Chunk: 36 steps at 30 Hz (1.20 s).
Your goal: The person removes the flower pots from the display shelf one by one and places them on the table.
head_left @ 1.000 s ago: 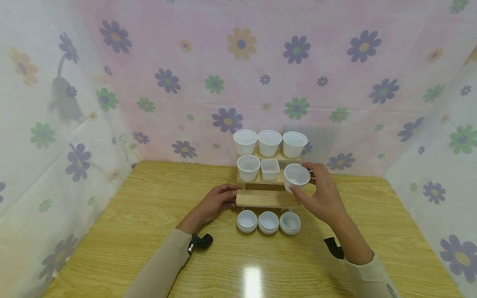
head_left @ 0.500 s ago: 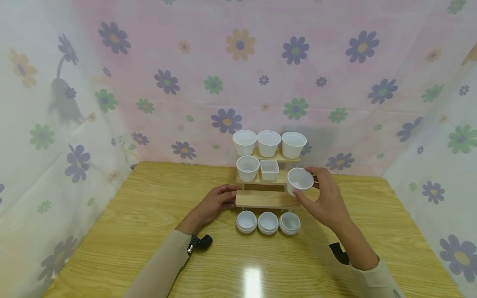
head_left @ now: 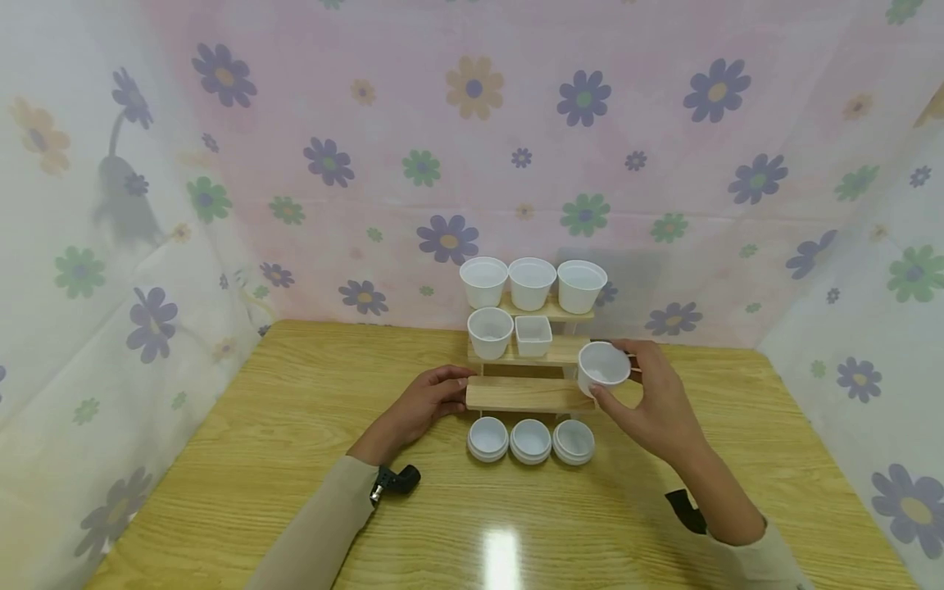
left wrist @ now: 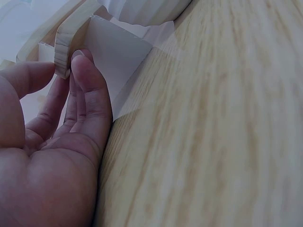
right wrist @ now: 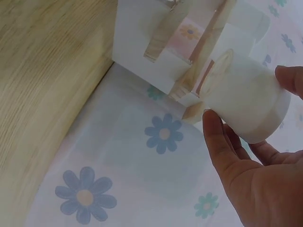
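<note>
My right hand (head_left: 656, 410) grips a small white pot (head_left: 603, 367), thumb at the near side and fingers round the far side. The pot is upright at the right end of a three-step wooden rack (head_left: 527, 394). In the right wrist view the white pot (right wrist: 248, 97) hangs beside the rack's steps, its base toward them. My left hand (head_left: 420, 406) holds the left end of the lowest step; in the left wrist view thumb and fingertips pinch the board end (left wrist: 71, 40). On the middle step stand a round white pot (head_left: 490, 334) and a square white pot (head_left: 533, 336).
Three larger white pots (head_left: 532, 284) line the top step. Three low white bowls (head_left: 531, 442) stand in a row on the wooden table (head_left: 332, 360) before the rack. Flower-patterned cloth (head_left: 369, 238) rises behind and at both sides.
My right hand has moved right and toward me with the white pot, away from the middle step. My left hand stays on the rack.
</note>
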Available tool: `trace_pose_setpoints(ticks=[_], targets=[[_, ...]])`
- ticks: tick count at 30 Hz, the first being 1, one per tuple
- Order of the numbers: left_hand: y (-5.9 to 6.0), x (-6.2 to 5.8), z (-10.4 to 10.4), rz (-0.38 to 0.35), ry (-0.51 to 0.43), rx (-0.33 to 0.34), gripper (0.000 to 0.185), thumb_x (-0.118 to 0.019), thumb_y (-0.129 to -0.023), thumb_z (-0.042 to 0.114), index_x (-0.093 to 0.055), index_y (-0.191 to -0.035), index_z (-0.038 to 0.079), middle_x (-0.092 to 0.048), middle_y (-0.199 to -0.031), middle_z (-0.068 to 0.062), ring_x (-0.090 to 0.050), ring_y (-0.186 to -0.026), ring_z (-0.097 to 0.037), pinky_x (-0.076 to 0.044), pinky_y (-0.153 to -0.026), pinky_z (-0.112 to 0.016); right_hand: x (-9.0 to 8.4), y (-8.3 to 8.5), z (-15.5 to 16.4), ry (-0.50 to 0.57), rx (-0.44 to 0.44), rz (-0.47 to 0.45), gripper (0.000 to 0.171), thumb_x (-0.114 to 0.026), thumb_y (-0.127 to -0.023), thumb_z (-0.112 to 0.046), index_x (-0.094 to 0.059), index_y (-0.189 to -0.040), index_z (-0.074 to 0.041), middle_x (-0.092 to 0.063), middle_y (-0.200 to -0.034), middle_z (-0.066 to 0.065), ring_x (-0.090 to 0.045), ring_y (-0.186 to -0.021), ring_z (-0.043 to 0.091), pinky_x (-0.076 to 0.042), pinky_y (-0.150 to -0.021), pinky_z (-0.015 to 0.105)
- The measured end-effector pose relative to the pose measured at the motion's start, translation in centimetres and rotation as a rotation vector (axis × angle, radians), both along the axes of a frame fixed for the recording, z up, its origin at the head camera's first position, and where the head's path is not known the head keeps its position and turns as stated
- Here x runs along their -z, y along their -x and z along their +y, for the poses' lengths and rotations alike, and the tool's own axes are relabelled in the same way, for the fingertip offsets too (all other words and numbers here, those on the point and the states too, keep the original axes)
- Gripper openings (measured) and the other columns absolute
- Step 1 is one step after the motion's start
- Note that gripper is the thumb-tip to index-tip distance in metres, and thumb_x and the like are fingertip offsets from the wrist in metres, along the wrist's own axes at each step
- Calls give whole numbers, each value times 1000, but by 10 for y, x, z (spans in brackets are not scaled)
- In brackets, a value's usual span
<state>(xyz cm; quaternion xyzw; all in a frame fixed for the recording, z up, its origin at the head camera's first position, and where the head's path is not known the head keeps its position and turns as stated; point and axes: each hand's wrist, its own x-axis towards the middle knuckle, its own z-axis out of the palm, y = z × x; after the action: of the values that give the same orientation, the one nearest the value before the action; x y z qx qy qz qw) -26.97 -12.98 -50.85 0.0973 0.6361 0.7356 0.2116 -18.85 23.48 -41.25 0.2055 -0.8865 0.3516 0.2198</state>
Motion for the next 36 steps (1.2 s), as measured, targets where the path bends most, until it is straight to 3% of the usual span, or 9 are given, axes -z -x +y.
trace_pose_setpoints(ticks=[4, 6, 13, 17, 26, 36], targets=[[-1, -2, 0, 0, -2, -4, 34, -55, -111, 15, -60, -141, -2, -69, -119, -5, -66, -95, -15, -58, -82, -26, 1, -1, 5, -42, -15, 13, 66, -87, -85, -7, -54, -141, 1, -59, -131, 14, -63, -108, 30, -61, -83, 47], [-2, -2, 0, 1, -2, -5, 35, -55, -111, 15, -59, -141, -3, -69, -118, -5, -66, -95, -15, -58, -81, -26, 1, -1, 8, -54, -34, 11, 67, -87, -84, -4, -53, -141, 2, -58, -131, 15, -62, -107, 29, -60, -81, 52], [-1, -1, -1, 13, -7, 0, 36, -56, -110, 16, -59, -140, -3, -69, -116, -4, -66, -95, -15, -58, -81, -25, -3, -4, 16, -130, -93, -26, 73, -87, -82, -4, -51, -145, 3, -57, -128, 16, -59, -105, 26, -58, -79, 43], [-1, 0, -1, 9, -6, -10, 35, -56, -110, 16, -60, -139, -3, -69, -116, -5, -67, -95, -15, -58, -80, -25, -8, -7, 19, -191, -108, -101, 71, -87, -83, -9, -53, -145, 1, -55, -129, 15, -59, -103, 26, -56, -79, 46], [0, 3, 0, 12, -7, -6, 34, -55, -111, 16, -60, -140, -2, -69, -118, -6, -67, -96, -15, -58, -81, -26, -16, -14, 26, -256, -174, -209, 61, -87, -83, -12, -54, -133, -2, -55, -126, 11, -58, -101, 23, -55, -80, 41], [1, 3, 1, 19, 1, 2, 36, -55, -112, 16, -58, -142, -3, -68, -119, -6, -66, -97, -16, -58, -82, -26, -18, -17, 36, -296, -188, -337, 63, -92, -80, -17, -55, -129, -1, -59, -121, 12, -61, -104, 26, -55, -79, 36]])
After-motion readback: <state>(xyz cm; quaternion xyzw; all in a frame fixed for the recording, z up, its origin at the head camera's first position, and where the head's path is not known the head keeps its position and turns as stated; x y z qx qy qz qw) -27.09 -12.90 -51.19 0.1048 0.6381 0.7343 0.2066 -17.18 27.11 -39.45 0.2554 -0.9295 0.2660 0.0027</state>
